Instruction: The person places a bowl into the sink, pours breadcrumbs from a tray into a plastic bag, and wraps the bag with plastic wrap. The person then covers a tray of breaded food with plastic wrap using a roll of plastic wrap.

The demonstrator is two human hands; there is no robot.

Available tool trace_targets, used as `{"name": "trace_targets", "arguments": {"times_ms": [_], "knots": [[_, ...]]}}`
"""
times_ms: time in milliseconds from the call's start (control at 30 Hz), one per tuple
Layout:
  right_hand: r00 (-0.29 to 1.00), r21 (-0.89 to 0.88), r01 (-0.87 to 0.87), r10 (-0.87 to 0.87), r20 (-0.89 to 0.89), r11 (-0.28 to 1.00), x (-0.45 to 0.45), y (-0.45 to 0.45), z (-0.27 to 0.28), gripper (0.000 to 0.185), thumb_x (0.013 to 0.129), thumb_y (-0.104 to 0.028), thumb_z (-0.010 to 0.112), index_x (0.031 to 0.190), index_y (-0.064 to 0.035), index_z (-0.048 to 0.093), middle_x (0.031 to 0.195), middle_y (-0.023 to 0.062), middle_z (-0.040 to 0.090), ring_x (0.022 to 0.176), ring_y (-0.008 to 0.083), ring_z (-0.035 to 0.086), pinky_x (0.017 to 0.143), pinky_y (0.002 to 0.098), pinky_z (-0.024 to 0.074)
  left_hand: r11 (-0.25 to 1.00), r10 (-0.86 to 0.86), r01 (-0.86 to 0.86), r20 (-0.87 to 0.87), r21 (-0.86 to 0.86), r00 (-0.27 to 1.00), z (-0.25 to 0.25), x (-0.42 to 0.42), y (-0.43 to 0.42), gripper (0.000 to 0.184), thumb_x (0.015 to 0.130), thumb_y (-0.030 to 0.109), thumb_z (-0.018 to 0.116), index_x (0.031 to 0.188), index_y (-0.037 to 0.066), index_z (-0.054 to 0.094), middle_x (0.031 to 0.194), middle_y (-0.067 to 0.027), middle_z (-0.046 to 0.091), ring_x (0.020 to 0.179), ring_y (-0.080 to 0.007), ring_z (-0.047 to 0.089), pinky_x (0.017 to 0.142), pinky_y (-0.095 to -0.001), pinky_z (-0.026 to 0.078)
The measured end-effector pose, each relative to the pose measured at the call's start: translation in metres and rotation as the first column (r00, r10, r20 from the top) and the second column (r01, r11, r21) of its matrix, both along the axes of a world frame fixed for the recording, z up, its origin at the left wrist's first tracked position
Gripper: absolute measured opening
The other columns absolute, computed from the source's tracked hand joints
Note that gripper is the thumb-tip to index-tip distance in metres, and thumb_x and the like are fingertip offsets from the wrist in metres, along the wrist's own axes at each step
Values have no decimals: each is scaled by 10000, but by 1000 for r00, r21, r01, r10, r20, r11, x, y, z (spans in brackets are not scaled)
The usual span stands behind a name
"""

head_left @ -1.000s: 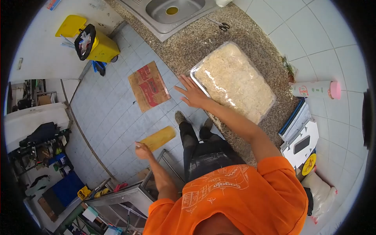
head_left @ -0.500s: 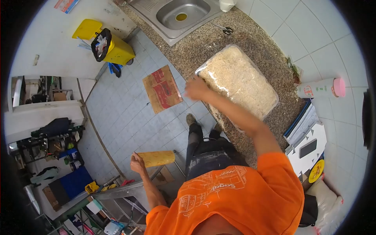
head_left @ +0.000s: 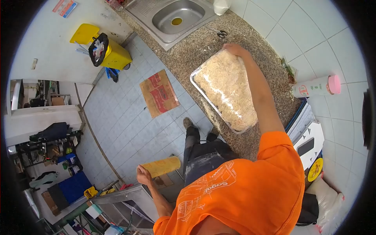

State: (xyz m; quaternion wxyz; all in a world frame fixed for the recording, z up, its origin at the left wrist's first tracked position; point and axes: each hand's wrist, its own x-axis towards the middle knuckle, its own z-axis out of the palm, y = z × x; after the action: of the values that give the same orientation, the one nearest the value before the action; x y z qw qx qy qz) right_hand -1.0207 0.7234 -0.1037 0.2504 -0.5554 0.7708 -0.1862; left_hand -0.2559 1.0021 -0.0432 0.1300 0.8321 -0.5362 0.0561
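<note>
A large tray point(head_left: 212, 102) on the counter holds a pale, crumbly layer point(head_left: 227, 84) under shiny clear plastic film. My right hand point(head_left: 234, 49) lies at the tray's far corner, its fingers bent over the rim. Their tips are partly hidden, and my forearm covers the tray's right side. Low on the left, away from the counter, my left hand point(head_left: 144, 175) is closed around the end of a yellowish roll of plastic wrap point(head_left: 162, 166), held level over the floor.
Scissors point(head_left: 222, 34) lie beyond the tray, near the steel sink point(head_left: 178, 17). A pink-capped bottle point(head_left: 317, 87) and folders point(head_left: 301, 117) are on the right. Flattened cardboard point(head_left: 159, 94) lies on the tiled floor; a yellow bin point(head_left: 115, 55) stands behind it.
My right hand has moved from the tray's left corner to its far corner. My left hand still holds the roll, now tilted slightly. The view has shifted a little.
</note>
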Motion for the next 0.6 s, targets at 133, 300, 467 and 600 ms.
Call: {"name": "trace_targets", "arguments": {"times_ms": [133,300,467,600], "knots": [[926,173,170,-218,310,970,-3,32,44,486,890,-474,584,1137,-67,680,1237,159,614,1152,301,570,986,415,432,999,-19,19,-3,33,1000,2,-5,16,461,965,384,491,730,15,636,639,-228,596,581,-431,544,549,-485,413],[772,142,284,-314,553,948,-22,38,13,361,807,-350,750,1022,-62,714,1063,137,680,997,236,624,835,379,492,992,2,-9,57,125,998,5,-8,25,453,957,427,486,762,50,645,669,-213,626,615,-438,594,548,-507,424],[811,-4,385,-337,478,923,-8,41,-8,272,859,-271,694,950,-16,714,911,121,699,822,226,636,778,360,483,997,47,-45,-34,66,998,13,-34,20,477,957,426,478,789,21,667,699,-228,639,648,-447,604,583,-502,439],[532,-68,639,-377,758,766,-54,79,-49,239,842,-183,654,973,4,725,927,110,707,852,197,630,786,350,488,996,70,-69,-10,47,998,31,-46,9,491,956,414,488,791,-11,673,684,-218,635,612,-440,578,582,-485,429]]}}
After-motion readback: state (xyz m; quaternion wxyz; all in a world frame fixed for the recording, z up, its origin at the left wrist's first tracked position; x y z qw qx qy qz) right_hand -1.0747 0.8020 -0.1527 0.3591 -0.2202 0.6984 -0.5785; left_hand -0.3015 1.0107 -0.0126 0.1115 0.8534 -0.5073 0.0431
